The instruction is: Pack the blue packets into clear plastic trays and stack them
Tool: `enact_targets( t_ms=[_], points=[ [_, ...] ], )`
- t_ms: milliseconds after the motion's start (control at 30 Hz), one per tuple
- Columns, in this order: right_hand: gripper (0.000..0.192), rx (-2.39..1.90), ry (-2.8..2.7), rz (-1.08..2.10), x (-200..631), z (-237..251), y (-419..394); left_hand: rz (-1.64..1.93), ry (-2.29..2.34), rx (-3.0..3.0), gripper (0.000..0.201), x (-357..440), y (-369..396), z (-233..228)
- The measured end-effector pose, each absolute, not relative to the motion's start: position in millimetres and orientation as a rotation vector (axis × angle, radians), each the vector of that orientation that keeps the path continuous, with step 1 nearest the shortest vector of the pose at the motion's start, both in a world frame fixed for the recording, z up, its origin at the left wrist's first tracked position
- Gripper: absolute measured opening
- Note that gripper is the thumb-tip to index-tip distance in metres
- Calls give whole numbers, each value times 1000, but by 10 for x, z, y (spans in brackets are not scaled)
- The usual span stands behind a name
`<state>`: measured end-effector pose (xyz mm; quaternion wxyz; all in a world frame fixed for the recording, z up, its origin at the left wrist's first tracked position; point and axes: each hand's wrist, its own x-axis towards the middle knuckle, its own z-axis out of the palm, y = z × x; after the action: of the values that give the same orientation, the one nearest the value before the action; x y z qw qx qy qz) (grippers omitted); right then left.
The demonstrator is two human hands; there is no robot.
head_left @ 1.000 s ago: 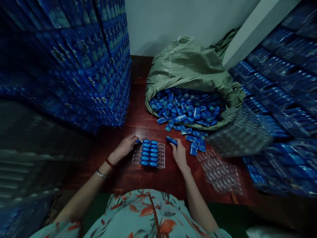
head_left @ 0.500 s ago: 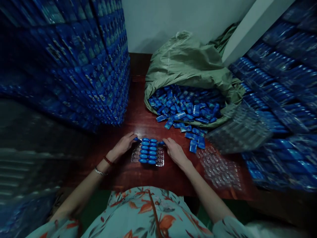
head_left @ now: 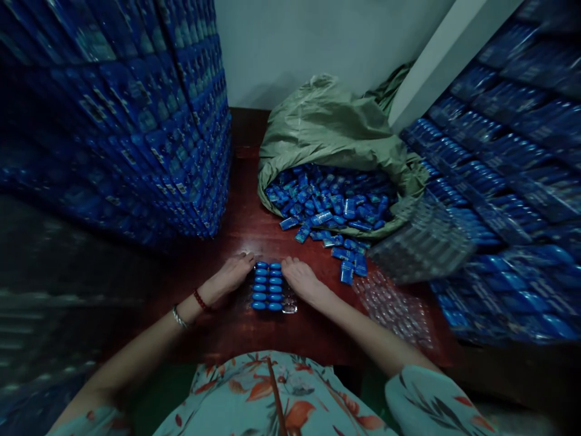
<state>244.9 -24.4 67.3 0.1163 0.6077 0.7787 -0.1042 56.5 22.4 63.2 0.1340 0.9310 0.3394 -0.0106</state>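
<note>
A clear plastic blister tray (head_left: pixel 289 307) lies on the red-brown table in front of me. Two middle columns of its pockets hold shiny blue oval packets (head_left: pixel 267 289); clear pockets show at the lower right. My left hand (head_left: pixel 236 270) is at the tray's far left corner, fingers curled and pressed together beside the top packets. Opposite it, my right hand (head_left: pixel 300 277) has its fingers bent down over the far right corner. Both hands' fingertips hide the pockets beneath them, so what they hold cannot be made out.
A green woven sack (head_left: pixel 336 130) spills small blue packets (head_left: pixel 347 272) toward the table's middle. More clear trays (head_left: pixel 399 303) lie to the right, with a stack of them (head_left: pixel 422 239) leaning by the sack. Tall stacks of blue packs (head_left: pixel 195 157) rise on both sides.
Half a second ago each hand held a blue packet beside the tray. Both hands have since closed in on its far corners, and those packets are hidden. The whole view has shifted slightly.
</note>
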Motion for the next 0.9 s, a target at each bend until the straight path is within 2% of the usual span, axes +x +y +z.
enact_targets(
  t_ms=[167, 267, 333, 433, 500, 600, 700, 800, 900],
  points=[
    [29, 1815, 2288, -363, 2679, 722, -354, 3, 916, 2632, 32, 475, 446, 459],
    [32, 1928, 2341, -519, 3061, 758, -368, -39, 707, 2407, 54, 377, 765, 494],
    [37, 2299, 2164, -390, 3328, 742, -315, -9, 648, 2261, 65, 418, 1000, 550],
    [46, 2911, 1596, 1, 3586, 605, -124, 211, 649, 2269, 56, 757, 1293, 565],
    [52, 3091, 1374, 88, 3621, 450, 48, 317, 656, 2408, 53, 1112, 1426, 486],
    [55, 3155, 1340, 73, 3510, 209, 272, 250, 711, 2608, 52, 1592, 1544, 280],
    [47, 3142, 1421, 83, 3324, 40, 367, 220, 734, 2669, 46, 1795, 1576, 91],
    [37, 3019, 1732, 17, 3145, -47, 348, 220, 700, 2674, 39, 1705, 1513, -13],
    [36, 2831, 2082, -147, 3009, -85, 276, 223, 671, 2668, 40, 1422, 1381, -49]
  ],
)
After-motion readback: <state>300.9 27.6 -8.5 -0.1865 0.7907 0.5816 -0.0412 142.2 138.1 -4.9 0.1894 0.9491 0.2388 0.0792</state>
